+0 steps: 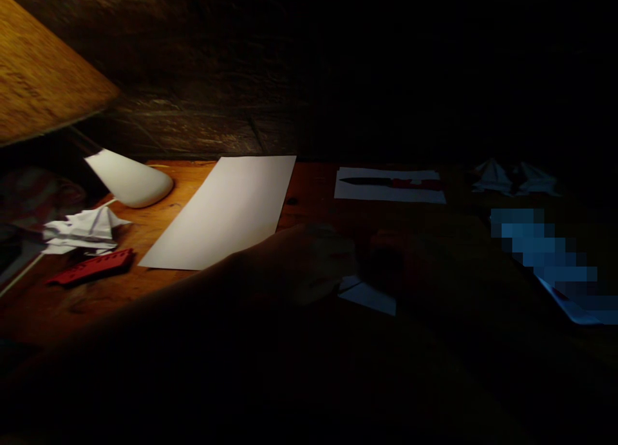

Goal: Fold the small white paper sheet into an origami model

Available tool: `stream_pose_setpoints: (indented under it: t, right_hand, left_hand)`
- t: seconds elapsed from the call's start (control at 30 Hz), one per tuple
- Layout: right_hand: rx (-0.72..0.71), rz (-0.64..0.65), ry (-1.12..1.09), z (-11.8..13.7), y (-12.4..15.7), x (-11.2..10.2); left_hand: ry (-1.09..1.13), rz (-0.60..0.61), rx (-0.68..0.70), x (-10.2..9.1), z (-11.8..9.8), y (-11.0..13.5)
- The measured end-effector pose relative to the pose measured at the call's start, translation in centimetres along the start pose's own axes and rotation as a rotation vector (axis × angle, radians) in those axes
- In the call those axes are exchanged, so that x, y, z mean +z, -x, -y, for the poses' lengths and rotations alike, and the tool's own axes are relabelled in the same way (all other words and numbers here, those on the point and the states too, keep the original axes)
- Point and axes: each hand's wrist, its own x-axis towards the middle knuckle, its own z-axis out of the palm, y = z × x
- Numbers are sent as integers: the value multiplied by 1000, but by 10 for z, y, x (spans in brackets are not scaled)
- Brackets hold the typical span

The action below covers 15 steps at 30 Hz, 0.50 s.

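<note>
My left forearm reaches in from the lower left, and my left hand (318,261) is near the middle of the view, mostly in shadow. Close against it on the right is my right hand (386,248), a dim reddish shape. Just under both hands shows a piece of white paper (371,297) with a dark line across its upper left corner. The hands cover its upper edge, and darkness hides the fingers, so their grip on the paper cannot be made out. A large blank sheet of paper (236,207) lies flat beyond my left forearm.
At the left stands a lamp with a tan shade (43,71) and white base (132,178). Near it lie folded white paper (87,231) and a red object (94,268). A knife (391,183) rests on paper behind my hands. Folded papers (492,178) and a blurred-out lit screen (550,255) are at right.
</note>
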Motion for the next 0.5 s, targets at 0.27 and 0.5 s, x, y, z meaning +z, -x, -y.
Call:
stream_pose_setpoints:
  t: [0.27, 0.5]
  right_hand:
    - [21, 7, 19, 0, -2, 3]
    - [44, -45, 26, 0, -2, 7]
  left_hand:
    - [79, 7, -52, -3, 0, -3]
    - [144, 3, -72, -2, 4, -7]
